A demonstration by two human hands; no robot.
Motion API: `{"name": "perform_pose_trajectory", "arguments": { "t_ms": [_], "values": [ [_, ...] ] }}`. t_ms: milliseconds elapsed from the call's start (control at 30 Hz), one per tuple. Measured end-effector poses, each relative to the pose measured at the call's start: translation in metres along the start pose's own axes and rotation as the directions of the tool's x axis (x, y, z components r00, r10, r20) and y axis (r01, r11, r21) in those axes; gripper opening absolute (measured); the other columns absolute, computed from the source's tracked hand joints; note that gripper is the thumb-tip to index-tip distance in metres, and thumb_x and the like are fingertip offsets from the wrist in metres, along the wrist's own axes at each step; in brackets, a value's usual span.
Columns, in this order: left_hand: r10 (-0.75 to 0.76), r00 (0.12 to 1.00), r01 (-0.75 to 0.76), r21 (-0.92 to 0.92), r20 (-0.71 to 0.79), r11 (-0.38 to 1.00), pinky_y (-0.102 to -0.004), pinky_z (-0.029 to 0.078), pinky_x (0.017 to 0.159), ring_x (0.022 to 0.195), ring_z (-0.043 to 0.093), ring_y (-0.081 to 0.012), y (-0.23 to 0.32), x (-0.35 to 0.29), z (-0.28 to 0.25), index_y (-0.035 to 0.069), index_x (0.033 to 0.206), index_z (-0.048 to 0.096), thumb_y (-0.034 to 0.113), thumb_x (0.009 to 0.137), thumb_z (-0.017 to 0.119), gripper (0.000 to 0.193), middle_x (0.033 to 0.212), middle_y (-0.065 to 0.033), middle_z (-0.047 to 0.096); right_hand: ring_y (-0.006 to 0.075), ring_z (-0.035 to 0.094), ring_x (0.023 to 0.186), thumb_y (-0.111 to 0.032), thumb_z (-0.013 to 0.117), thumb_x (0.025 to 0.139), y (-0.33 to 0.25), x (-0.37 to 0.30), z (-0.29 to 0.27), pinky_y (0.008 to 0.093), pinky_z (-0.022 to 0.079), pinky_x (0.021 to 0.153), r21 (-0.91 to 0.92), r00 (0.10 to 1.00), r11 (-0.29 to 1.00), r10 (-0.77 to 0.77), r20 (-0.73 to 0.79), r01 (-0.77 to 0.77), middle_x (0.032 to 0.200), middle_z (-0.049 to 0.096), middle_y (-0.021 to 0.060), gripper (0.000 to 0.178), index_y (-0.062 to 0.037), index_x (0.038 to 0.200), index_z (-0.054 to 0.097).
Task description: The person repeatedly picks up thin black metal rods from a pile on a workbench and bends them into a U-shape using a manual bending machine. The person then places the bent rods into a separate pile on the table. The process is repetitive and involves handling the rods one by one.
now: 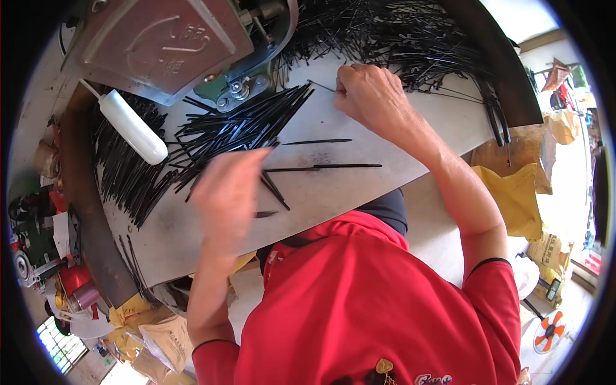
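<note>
- One sheaf of black rods (131, 183) lies leftmost on your tabletop (167, 253).
- Your left hand (224, 192) is blurred; whether it grips anything cannot be determined.
- Beyond it, one pile of black rods (256, 122) slants up and rightward.
- One thin black strand (321, 85) projects leftward from your right hand, its long axis slightly tilted, free tip just beside the pile; your left hand is farther off.
- Your right hand (367, 96) is closed, gripping that strand.

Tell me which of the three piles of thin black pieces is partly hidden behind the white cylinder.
The leftmost pile; the white cylinder crosses neither the middle pile nor the far pile beyond the right hand.
</note>
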State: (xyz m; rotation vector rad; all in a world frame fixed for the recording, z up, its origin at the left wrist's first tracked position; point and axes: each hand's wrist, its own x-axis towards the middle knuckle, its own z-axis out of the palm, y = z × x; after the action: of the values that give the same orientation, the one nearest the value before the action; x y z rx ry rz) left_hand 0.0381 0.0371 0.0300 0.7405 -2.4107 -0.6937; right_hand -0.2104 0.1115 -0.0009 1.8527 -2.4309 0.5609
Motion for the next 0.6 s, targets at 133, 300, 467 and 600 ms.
{"name": "perform_pose_trajectory", "arguments": {
  "t_ms": [133, 300, 467, 600],
  "values": [
    [0.242, 0.966, -0.253, 0.138, 0.092, 0.958, -0.0329, 0.049, 0.060, 0.070, 0.060, -0.0249, 0.015, 0.024, 0.055, 0.006, 0.087, 0.068, -0.002, 0.075, 0.066, 0.015, 0.076, -0.0073, 0.061, 0.0401, 0.061, 0.067, -0.006, 0.056, 0.073, 0.000, -0.008, -0.018, 0.0448, 0.051, 0.062, 0.125, 0.998, 0.990, 0.068, -0.010, -0.066, 0.071, 0.062, 0.0216, 0.011, 0.0049, 0.074, 0.056],
    [0.218, 0.973, -0.227, 0.174, 0.070, 0.958, -0.0309, 0.050, 0.057, 0.065, 0.062, -0.0207, 0.006, 0.025, 0.067, 0.004, 0.088, 0.062, 0.007, 0.080, 0.067, 0.010, 0.073, -0.0054, 0.061, 0.0136, 0.058, 0.049, -0.012, 0.059, 0.085, -0.005, -0.028, -0.028, 0.0260, 0.046, 0.047, 0.594, 0.930, 0.721, 0.336, 0.151, -0.357, 0.064, 0.058, 0.0076, 0.014, 0.0013, 0.089, 0.060],
    [-0.421, 0.877, 0.464, -0.632, 0.230, 0.621, -0.0252, 0.050, 0.057, 0.065, 0.062, -0.0134, 0.012, 0.012, 0.026, 0.002, 0.091, 0.056, 0.016, 0.088, 0.064, 0.016, 0.077, -0.0087, 0.064, 0.0057, 0.055, 0.049, -0.016, 0.056, 0.091, -0.020, -0.032, -0.021, 0.0218, 0.043, 0.045, 0.764, 0.875, 0.439, 0.338, 0.347, -0.472, 0.062, 0.057, 0.0030, 0.023, -0.0033, 0.109, 0.064],
    [-0.553, 0.812, 0.421, -0.842, 0.185, 0.336, -0.0218, 0.049, 0.064, 0.069, 0.059, -0.0109, -0.006, 0.015, 0.010, 0.001, 0.110, 0.053, 0.013, 0.092, 0.059, 0.023, 0.085, -0.0093, 0.063, 0.0153, 0.060, 0.047, -0.018, 0.059, 0.089, -0.058, -0.018, -0.013, 0.0292, 0.047, 0.046, 0.703, 0.929, 0.609, 0.201, 0.310, -0.367, 0.057, 0.058, 0.0075, 0.018, -0.0106, 0.103, 0.066]
  ]
}}
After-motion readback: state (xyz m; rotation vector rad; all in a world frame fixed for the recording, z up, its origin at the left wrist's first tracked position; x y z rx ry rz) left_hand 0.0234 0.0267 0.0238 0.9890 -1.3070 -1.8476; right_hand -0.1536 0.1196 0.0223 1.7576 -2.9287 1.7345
